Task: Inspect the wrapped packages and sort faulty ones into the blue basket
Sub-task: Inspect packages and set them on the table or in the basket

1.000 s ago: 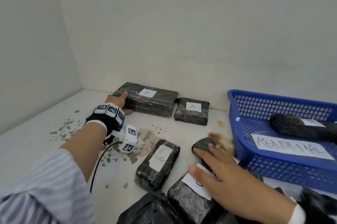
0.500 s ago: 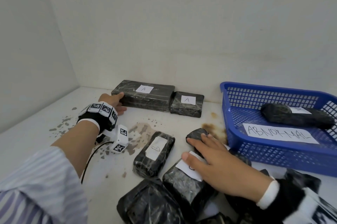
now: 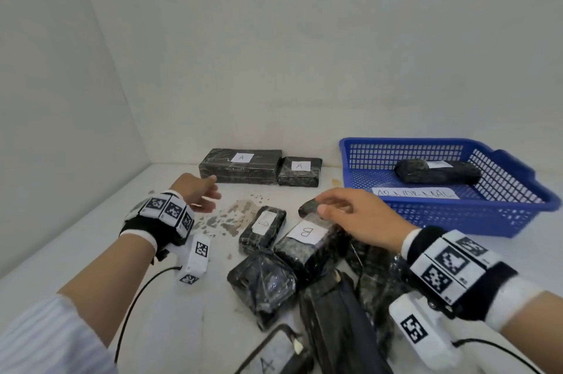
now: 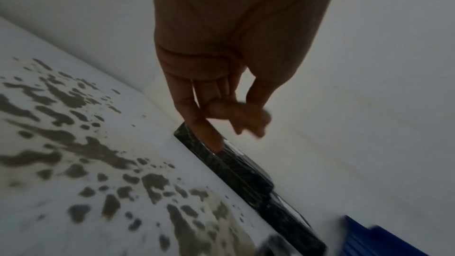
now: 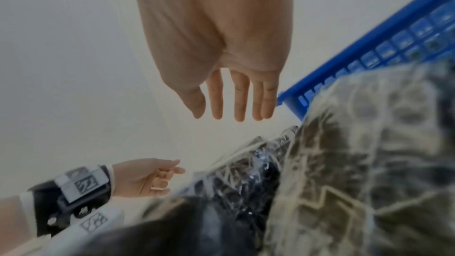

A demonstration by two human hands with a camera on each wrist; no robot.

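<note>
White stained surface (image 3: 170,297) held many black film-wrapped packages (image 3: 300,244) unsorted; one lay in the blue plastic basket (image 3: 457,221); both my grips, left hand (image 3: 199,197) and right hand (image 3: 359,215), were apart, empty.

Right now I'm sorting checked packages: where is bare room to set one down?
Free: the white table left of the left hand, toward the side wall, and the blue basket floor near its front wall. Crowded: the package pile beneath the right hand; the two A packages fill the back.
</note>
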